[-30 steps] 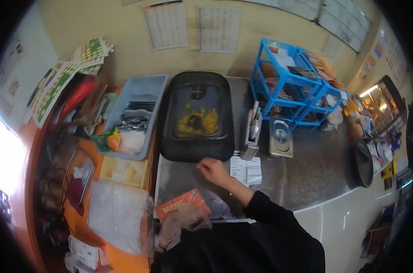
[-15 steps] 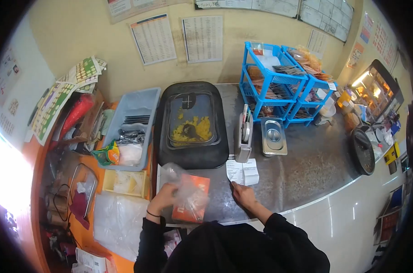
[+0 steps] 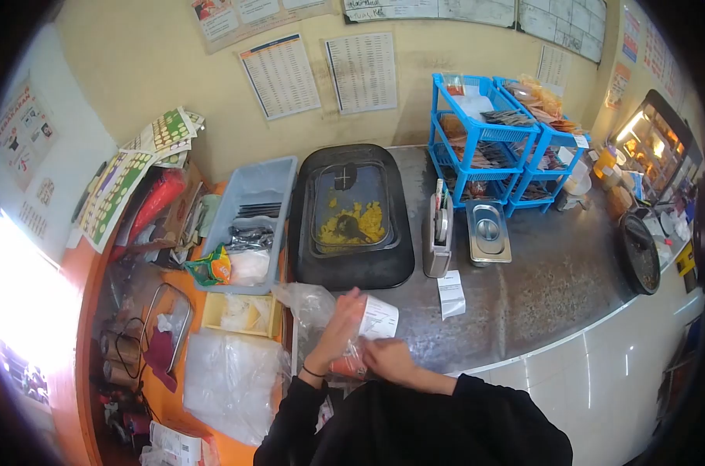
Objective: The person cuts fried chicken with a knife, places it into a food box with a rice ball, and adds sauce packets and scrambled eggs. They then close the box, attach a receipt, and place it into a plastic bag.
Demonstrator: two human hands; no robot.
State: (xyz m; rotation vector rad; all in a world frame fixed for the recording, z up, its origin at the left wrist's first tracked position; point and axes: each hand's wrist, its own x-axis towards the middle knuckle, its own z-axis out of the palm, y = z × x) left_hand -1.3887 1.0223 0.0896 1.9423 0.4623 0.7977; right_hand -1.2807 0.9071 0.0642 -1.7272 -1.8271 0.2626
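My left hand (image 3: 338, 332) is closed on a clear plastic bag (image 3: 309, 304), which spreads out beyond its wrist and fingers. Against those fingers stands a white printed receipt (image 3: 380, 318). My right hand (image 3: 389, 360) is closed just below the receipt and beside the bag; what its fingers grip is hidden. Under both hands, a red-orange box (image 3: 348, 363) shows only in part, seen through the plastic. Another paper slip (image 3: 451, 295) lies on the metal counter to the right.
A covered black tray (image 3: 403, 268) of yellow food stands behind my hands. A grey dispenser (image 3: 438, 241), a lidded steel container (image 3: 489, 231) and blue racks (image 3: 476, 159) of packets stand to the right. At left are a blue-grey bin (image 3: 284, 225), yellow tray (image 3: 275, 320) and plastic sheets (image 3: 228, 380).
My right hand has left the slips by the dispenser and come left to my left hand. One receipt is now between the hands; the other stays on the counter. The view has shifted slightly.
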